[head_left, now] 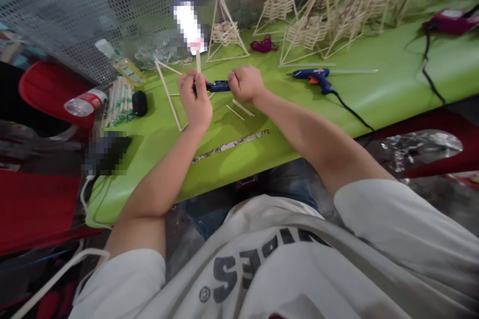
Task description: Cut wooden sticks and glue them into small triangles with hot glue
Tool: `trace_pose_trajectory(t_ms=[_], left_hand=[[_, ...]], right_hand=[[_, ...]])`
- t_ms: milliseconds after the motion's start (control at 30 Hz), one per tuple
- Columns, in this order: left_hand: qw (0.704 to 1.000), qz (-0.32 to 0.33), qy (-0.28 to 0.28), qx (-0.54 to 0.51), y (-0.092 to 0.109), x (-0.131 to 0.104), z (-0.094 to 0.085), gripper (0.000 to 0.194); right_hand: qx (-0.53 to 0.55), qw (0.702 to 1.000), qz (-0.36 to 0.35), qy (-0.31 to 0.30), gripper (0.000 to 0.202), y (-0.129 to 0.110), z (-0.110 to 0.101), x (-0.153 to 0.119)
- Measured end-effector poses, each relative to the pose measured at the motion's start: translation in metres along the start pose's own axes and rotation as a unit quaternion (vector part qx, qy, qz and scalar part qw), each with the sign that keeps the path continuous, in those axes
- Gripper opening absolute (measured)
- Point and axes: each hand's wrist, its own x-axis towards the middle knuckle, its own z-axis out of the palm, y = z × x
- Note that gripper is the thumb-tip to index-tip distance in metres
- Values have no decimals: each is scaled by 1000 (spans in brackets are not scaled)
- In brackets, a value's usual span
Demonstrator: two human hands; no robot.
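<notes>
My left hand (pixel 197 102) pinches a thin wooden stick (pixel 198 62) that points up and away from me. A dark blue tool (pixel 219 86) bridges the gap between my hands, its one end at my left fingers. My right hand (pixel 246 83) is closed in a fist round its other end; my fingers hide its exact kind. Behind my left hand lies a triangular frame of sticks (pixel 170 102) on the green table (pixel 157 154). Several short stick pieces (pixel 241 108) lie just below my right hand.
A blue glue gun (pixel 312 76) with a cord lies to the right. Stick pyramids (pixel 224 32) line the back by the mesh panel (pixel 142 5). A lit phone (pixel 188 24) leans there. At left are a bottle (pixel 127 67), stick bundles (pixel 119 102) and a black case (pixel 139 103).
</notes>
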Motion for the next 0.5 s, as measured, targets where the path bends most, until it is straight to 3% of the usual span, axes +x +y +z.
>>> trace_pose_trajectory(t_ms=[133, 333, 500], left_hand=[[1000, 18, 22, 12, -2, 0, 3, 59], [998, -63, -22, -21, 3, -1, 7, 50], [994, -90, -33, -44, 11, -2, 7, 49]], right_hand=[[-2, 1000, -2, 2, 61, 3, 3, 1], [8, 1000, -1, -9, 62, 7, 9, 4], [15, 1000, 5, -26, 62, 2, 5, 3]])
